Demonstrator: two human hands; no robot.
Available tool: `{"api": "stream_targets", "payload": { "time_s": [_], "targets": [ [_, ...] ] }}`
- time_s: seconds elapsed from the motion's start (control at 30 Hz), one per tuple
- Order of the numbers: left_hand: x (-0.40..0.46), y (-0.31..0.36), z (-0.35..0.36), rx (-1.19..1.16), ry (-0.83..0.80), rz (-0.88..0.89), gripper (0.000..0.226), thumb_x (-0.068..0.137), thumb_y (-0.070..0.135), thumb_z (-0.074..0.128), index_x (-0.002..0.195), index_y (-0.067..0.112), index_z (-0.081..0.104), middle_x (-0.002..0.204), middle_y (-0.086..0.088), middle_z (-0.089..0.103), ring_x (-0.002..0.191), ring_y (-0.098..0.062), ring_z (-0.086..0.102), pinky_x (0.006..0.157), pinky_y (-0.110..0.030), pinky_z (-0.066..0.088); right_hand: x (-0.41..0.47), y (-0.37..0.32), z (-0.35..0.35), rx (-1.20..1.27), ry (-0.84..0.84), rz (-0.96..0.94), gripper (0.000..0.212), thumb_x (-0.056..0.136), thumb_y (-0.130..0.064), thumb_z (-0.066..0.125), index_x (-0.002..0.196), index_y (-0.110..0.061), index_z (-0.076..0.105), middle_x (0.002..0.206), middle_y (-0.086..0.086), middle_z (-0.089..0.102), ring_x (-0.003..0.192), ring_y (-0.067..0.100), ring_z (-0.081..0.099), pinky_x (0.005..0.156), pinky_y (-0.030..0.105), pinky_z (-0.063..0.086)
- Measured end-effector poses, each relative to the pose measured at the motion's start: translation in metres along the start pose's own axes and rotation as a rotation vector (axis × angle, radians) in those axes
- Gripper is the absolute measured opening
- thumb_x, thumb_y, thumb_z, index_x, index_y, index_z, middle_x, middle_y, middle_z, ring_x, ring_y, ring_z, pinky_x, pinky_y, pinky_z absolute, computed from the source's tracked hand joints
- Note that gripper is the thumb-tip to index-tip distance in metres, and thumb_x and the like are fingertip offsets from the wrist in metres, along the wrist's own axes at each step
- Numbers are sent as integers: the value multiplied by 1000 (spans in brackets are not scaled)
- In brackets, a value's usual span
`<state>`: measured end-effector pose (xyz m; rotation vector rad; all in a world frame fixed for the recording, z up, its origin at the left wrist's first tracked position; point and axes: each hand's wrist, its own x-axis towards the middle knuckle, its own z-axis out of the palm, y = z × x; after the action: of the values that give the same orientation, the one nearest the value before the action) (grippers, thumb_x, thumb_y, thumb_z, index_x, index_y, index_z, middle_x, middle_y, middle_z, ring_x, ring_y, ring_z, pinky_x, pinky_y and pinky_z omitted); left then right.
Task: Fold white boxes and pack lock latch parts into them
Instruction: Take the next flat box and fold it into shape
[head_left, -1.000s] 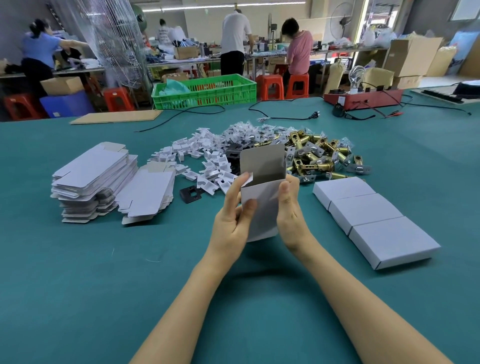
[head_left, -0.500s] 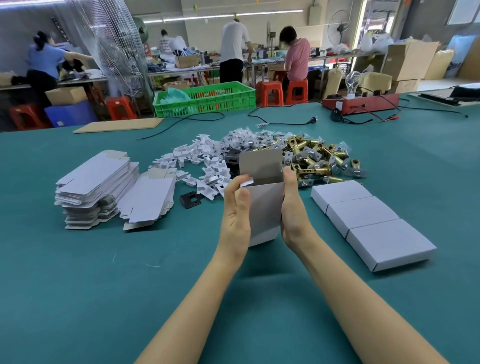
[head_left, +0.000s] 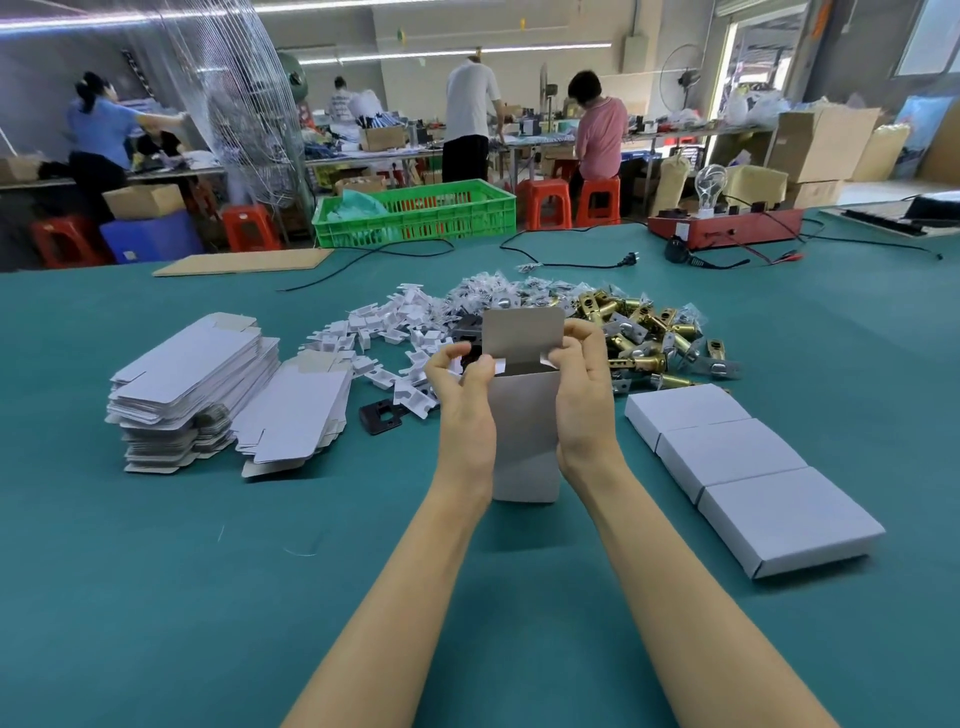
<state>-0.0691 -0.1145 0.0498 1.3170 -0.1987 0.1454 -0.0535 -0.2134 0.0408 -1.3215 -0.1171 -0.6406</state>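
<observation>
A white box (head_left: 524, 436) stands upright between my hands above the green table (head_left: 156, 597), its top flap raised and its mouth open. My left hand (head_left: 462, 410) grips its left side, thumb and fingers curled at the left side flap. My right hand (head_left: 584, 395) grips the right side, fingertips curled over the right side flap. Behind the box lies a heap of brass lock latch parts (head_left: 639, 332) and a heap of small white plastic pieces (head_left: 395, 332). Three folded white boxes (head_left: 727, 457) lie in a row at the right.
Two stacks of flat white box blanks (head_left: 197, 384) sit at the left. A black plate (head_left: 380, 417) lies near them. Cables, a red device (head_left: 727, 228), a cardboard sheet (head_left: 244, 261) and a green crate (head_left: 415, 213) are at the far edge. People work at benches beyond.
The box has been turned more upright and squared open. Both hands have slid up its sides, and their fingers now curl onto the side flaps at the top.
</observation>
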Motion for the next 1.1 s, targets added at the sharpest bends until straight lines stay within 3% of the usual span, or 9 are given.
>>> {"api": "stream_targets", "payload": {
  "time_s": [0.1,0.27,0.47,0.6,0.67,0.83,0.97,1.1],
  "targets": [
    [4,2,-3,25,-64,17,30,86,37,47,100,62,56,133,-9,59,125,-32,52,109,-56,39,3,-1,1,3,-23,-43,33,88,-3,36,99,-28,54,81,-22,64,76,-5,57,67,8,43],
    [9,-4,-6,11,-63,5,25,86,35,48,95,55,62,121,-11,64,106,-25,54,108,-59,35,1,0,0,75,-36,-39,38,88,2,35,94,-28,57,82,-15,62,75,-1,55,70,12,45],
    [7,-5,-6,-38,-92,54,16,91,42,48,93,49,63,126,-16,61,119,-33,53,113,-61,30,1,1,2,104,-7,-71,27,90,-4,37,87,-20,57,79,-14,60,75,1,53,72,11,44],
    [7,-4,-7,-38,-101,92,15,88,53,52,93,44,62,120,-17,60,119,-32,53,112,-62,30,1,1,1,106,-21,-62,23,87,-8,38,81,-18,57,76,-9,60,76,6,54,72,14,44],
    [8,-4,-7,-55,-131,86,10,91,42,52,92,44,62,110,-10,63,110,-27,56,111,-64,31,1,1,1,83,-24,-61,22,85,-7,38,78,-18,56,76,-8,58,75,7,51,70,13,43],
    [16,-6,-7,-65,-141,95,27,89,22,47,88,42,65,102,-2,67,101,-23,56,106,-59,38,4,-1,3,71,-15,-48,29,84,-8,38,74,-28,57,74,-8,55,73,9,46,67,18,41],
    [20,-6,-6,-105,-129,84,26,90,24,50,88,41,69,103,-1,67,103,-23,56,107,-58,38,5,-4,3,105,-5,-30,36,82,-9,39,72,-35,62,73,-12,58,74,10,48,68,16,42],
    [21,-7,-9,-143,-159,98,22,90,22,53,85,34,70,97,-2,64,99,-22,56,98,-48,43,7,-4,3,113,-12,-15,29,79,-8,40,66,-25,60,71,-6,58,74,11,49,69,22,41]
  ]
}}
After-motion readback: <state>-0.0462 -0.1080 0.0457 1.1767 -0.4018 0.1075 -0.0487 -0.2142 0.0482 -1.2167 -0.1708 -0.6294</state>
